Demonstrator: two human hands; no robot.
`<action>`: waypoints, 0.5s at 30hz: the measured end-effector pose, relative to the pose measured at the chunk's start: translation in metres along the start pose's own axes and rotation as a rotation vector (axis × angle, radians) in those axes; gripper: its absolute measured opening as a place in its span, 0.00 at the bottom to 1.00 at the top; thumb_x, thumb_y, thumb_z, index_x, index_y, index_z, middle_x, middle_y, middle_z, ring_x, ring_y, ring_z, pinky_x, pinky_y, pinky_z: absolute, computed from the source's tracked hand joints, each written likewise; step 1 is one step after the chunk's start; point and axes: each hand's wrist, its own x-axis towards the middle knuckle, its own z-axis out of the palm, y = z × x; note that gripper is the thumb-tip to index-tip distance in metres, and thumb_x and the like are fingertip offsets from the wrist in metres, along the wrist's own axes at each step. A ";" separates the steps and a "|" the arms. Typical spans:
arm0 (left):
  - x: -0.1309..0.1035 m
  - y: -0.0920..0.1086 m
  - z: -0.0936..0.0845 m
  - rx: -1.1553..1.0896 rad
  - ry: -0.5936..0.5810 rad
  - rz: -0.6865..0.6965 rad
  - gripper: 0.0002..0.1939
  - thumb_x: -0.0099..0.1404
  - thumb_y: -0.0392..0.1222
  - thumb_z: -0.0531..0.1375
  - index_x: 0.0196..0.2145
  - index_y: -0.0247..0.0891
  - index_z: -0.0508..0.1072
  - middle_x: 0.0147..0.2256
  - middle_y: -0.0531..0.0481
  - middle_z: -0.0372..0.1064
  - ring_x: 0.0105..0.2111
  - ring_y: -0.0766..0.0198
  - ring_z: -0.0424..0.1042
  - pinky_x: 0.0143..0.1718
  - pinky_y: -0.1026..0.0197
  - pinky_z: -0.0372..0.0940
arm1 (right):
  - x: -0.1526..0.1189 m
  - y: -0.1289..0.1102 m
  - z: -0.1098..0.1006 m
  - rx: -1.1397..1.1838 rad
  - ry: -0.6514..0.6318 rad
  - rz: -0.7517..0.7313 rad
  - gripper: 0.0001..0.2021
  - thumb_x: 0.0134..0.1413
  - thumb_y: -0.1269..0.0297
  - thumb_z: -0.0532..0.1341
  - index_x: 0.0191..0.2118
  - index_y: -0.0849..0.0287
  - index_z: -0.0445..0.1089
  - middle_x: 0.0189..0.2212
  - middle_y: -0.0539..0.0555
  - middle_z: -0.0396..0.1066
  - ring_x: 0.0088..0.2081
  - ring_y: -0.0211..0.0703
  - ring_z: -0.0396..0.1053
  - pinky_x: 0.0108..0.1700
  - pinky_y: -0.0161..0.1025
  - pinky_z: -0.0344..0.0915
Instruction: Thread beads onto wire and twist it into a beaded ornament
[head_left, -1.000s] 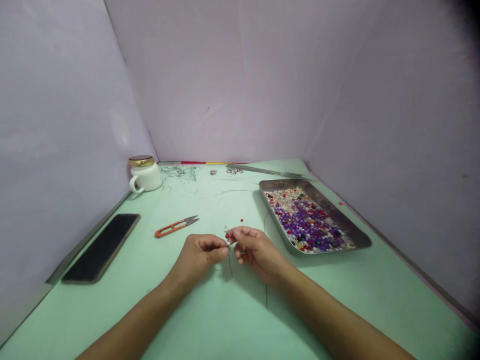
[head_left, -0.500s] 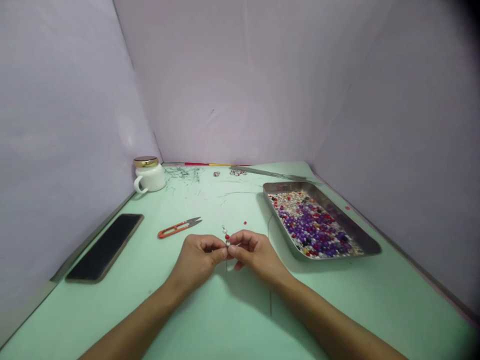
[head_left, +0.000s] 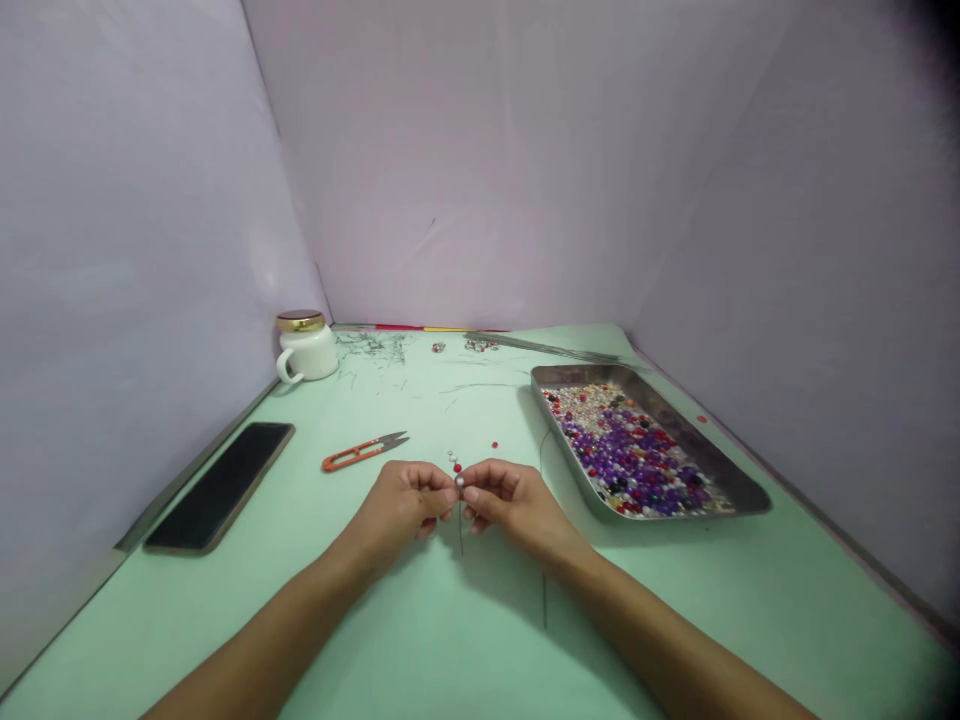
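Between both hands stands a small beaded wire (head_left: 457, 468) with red and white beads, its thin dark end hanging down below the fingers. My left hand (head_left: 409, 503) is closed in a pinch on the wire from the left, just under the beads. From the right, my right hand (head_left: 514, 500) pinches it at the same spot, thumb and forefinger together; the fingertips hide part of the wire. A loose red bead (head_left: 495, 444) lies on the table beyond my right hand. Orange thread snips (head_left: 364, 452) rest on the table beyond my left hand.
A metal tray (head_left: 574, 465) of purple, red and white beads stands at right. At left are a phone (head_left: 221, 488) and a white mug (head_left: 311, 354) with a gold lid. Wire scraps (head_left: 375, 347), beaded pieces (head_left: 480, 345) and long wires (head_left: 547, 348) lie at the back.
The fingers of both hands have parted slightly around the beaded wire, and more of its lower end shows. The whole view has shifted a little.
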 end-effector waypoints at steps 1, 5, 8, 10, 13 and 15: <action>0.000 0.001 0.000 -0.007 0.000 -0.011 0.05 0.50 0.36 0.57 0.22 0.31 0.68 0.17 0.55 0.62 0.13 0.77 0.51 0.14 0.70 0.44 | 0.000 0.000 -0.001 -0.012 -0.014 -0.007 0.11 0.36 0.62 0.63 0.29 0.62 0.67 0.20 0.48 0.66 0.22 0.34 0.64 0.24 0.34 0.64; 0.000 0.002 0.000 0.000 -0.011 -0.050 0.05 0.50 0.37 0.57 0.22 0.31 0.68 0.18 0.52 0.65 0.12 0.78 0.47 0.13 0.69 0.41 | 0.000 0.001 -0.002 -0.053 -0.038 -0.026 0.10 0.37 0.66 0.62 0.30 0.62 0.68 0.20 0.49 0.66 0.23 0.35 0.63 0.22 0.33 0.63; 0.000 0.001 0.001 -0.016 -0.016 -0.058 0.04 0.50 0.36 0.57 0.22 0.32 0.67 0.16 0.54 0.62 0.12 0.77 0.48 0.14 0.69 0.40 | -0.001 0.002 -0.002 -0.104 0.000 -0.022 0.08 0.38 0.68 0.60 0.29 0.63 0.68 0.19 0.48 0.65 0.21 0.33 0.61 0.20 0.31 0.62; 0.000 0.001 0.001 -0.032 -0.017 -0.067 0.04 0.49 0.35 0.57 0.21 0.32 0.67 0.14 0.56 0.58 0.13 0.77 0.48 0.14 0.69 0.40 | -0.001 0.002 -0.001 -0.143 0.025 -0.020 0.07 0.38 0.69 0.59 0.29 0.63 0.68 0.18 0.47 0.64 0.19 0.32 0.59 0.19 0.31 0.61; 0.002 0.001 0.000 -0.035 -0.019 -0.080 0.04 0.48 0.35 0.57 0.20 0.32 0.66 0.13 0.58 0.55 0.14 0.76 0.47 0.15 0.69 0.40 | -0.001 0.000 0.000 -0.182 0.051 -0.024 0.07 0.38 0.70 0.58 0.29 0.63 0.68 0.17 0.47 0.62 0.17 0.31 0.57 0.19 0.31 0.60; 0.003 0.000 0.000 -0.021 -0.014 -0.078 0.05 0.48 0.37 0.58 0.20 0.32 0.66 0.13 0.59 0.53 0.14 0.76 0.46 0.15 0.69 0.40 | -0.002 -0.001 0.000 -0.198 0.064 -0.028 0.06 0.39 0.70 0.58 0.29 0.63 0.68 0.17 0.47 0.62 0.17 0.31 0.58 0.19 0.31 0.60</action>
